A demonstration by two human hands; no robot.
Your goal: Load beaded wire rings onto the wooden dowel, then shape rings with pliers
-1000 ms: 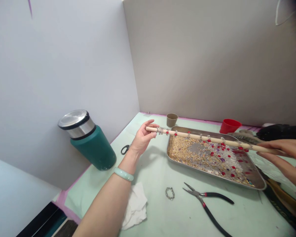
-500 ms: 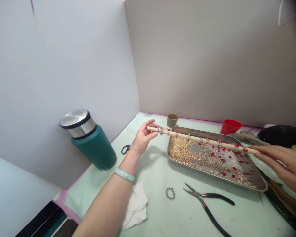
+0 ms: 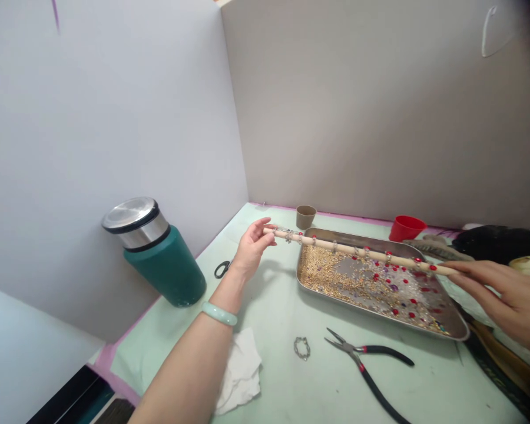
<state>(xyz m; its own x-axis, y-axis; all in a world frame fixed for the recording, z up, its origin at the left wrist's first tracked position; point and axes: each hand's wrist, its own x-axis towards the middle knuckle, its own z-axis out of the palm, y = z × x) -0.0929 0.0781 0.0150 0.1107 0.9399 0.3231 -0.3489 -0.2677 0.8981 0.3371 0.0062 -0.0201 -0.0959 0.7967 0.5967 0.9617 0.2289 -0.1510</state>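
Note:
A pale wooden rod point(image 3: 322, 242) spans the space between my hands, slightly lower at its right end. Several small wire rings, some with red beads, are threaded along it. My left hand point(image 3: 252, 246) pinches the rod's left end between thumb and fingers. At the other end, my right hand point(image 3: 510, 297) grips the rod, its fingertips partly hidden. Beneath the rod lies a metal tray point(image 3: 366, 312) holding gold, clear, red and purple beads. A small beaded ring-shaped chain point(image 3: 302, 348) rests on the table in front, beside black-handled pliers point(image 3: 355, 350) with their jaws apart.
A green bottle with a steel lid point(image 3: 165, 262) stands at the left by the partition. Black scissors point(image 3: 222, 269) and crumpled white tissue point(image 3: 242, 371) lie near my left arm. Behind the tray are a brown cup point(image 3: 306, 218) and a red cup point(image 3: 406, 228).
The whole view has shifted slightly. My left thumb and fingers sit a little closer to the rod's left tip; both hands still hold the rod.

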